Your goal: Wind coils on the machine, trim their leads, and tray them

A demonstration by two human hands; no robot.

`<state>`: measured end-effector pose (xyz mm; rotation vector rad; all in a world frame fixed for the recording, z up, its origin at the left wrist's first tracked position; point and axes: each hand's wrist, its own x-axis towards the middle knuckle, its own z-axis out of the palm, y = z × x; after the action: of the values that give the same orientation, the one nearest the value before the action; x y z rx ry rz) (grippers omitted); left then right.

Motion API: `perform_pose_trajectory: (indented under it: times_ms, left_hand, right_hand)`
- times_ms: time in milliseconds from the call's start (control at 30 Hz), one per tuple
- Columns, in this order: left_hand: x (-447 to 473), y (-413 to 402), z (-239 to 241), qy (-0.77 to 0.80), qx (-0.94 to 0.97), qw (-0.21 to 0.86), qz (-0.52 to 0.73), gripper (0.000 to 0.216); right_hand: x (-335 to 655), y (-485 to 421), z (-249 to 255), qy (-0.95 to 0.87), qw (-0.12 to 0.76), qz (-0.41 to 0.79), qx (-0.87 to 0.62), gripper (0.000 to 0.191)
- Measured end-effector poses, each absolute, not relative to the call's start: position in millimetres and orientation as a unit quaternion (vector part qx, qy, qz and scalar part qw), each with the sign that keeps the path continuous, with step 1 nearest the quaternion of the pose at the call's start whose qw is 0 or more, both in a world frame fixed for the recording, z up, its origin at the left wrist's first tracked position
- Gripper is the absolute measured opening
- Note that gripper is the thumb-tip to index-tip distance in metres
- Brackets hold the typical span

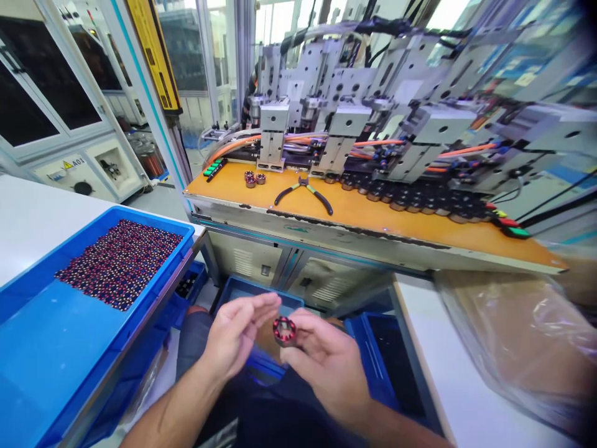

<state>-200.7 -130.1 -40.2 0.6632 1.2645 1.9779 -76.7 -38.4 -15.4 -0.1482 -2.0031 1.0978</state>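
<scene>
Between thumb and fingers, my right hand [329,361] grips a small ring-shaped stator [284,331], dark on the outside with red spots around its open centre. My left hand [237,333] is just left of it, palm turned toward the ring, fingers stretched out and holding nothing. A narrow gap seems to separate the left fingers from the ring. Both hands are above my lap, in front of the bench. At the left, a blue tray [28,348] holds a dense patch of small dark and red pieces [124,261].
The orange bench top [364,218] carries pliers [304,193], several loose rings [252,179] and a long row of dark rings [415,196]. Machine stations [347,118] rise behind. Plastic sheeting [522,336] covers the right side table. Blue bins [377,348] stand below.
</scene>
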Motion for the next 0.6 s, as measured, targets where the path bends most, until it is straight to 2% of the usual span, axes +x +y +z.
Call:
perform_pose_trajectory:
  times_ms: [33, 133, 267, 333, 467, 533, 600]
  left_hand:
    - [-202, -129, -41, 0.531, 0.238, 0.315, 0.750, 0.025]
    - [-199, -136, -37, 0.616, 0.288, 0.199, 0.705, 0.017]
    - [-185, -151, -18, 0.634, 0.485, 0.026, 0.601, 0.042]
    - [-182, -151, -8, 0.630, 0.516, 0.013, 0.581, 0.047]
    - [-185, -144, 2, 0.623, 0.522, 0.073, 0.578, 0.037]
    - [-189, -142, 3, 0.614, 0.528, 0.093, 0.579, 0.032]
    - [-193, -142, 4, 0.607, 0.541, 0.088, 0.575, 0.030]
  right_hand:
    - [-77, -34, -16, -0.810, 0.453, 0.368, -0.062, 0.007]
    - [-76, -17, -18, -0.825, 0.524, 0.206, -0.047, 0.024]
    - [-71, -3, -23, -0.837, 0.541, 0.085, 0.011, 0.024]
    - [-69, -1, -25, -0.843, 0.534, 0.057, 0.040, 0.018]
    - [-64, -5, -26, -0.848, 0.524, 0.001, 0.083, 0.010]
    - [-63, -9, -24, -0.853, 0.515, 0.034, 0.075, 0.010]
    - [-62, -13, -18, -0.861, 0.486, 0.141, 0.042, 0.015]
